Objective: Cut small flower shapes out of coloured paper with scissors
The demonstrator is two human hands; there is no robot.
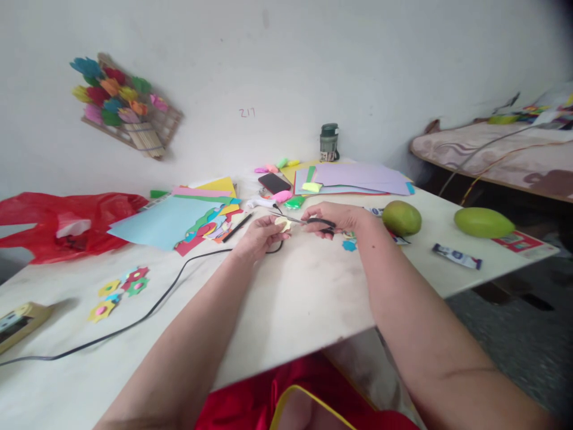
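Observation:
Over the middle of the white table, my left hand [261, 237] pinches a small pale-yellow paper cutout [283, 224] with a wavy edge. My right hand [330, 217] is closed on black-handled scissors [314, 222], whose blades point left and reach the cutout. Whether the blades touch the paper is too small to tell. A blue paper piece [349, 245] lies on the table just below my right hand. Several finished-looking paper flowers [117, 292] in yellow, red, green and blue lie at the left.
Coloured sheets and scraps [165, 221] lie left, lilac sheets [362, 177] back right. A black cable [179, 275] crosses the table. A glue gun [262, 203], phone [274, 183], green mango [401, 218], another green fruit [483, 222], tube [456, 257] and red bag [102, 209] stand around.

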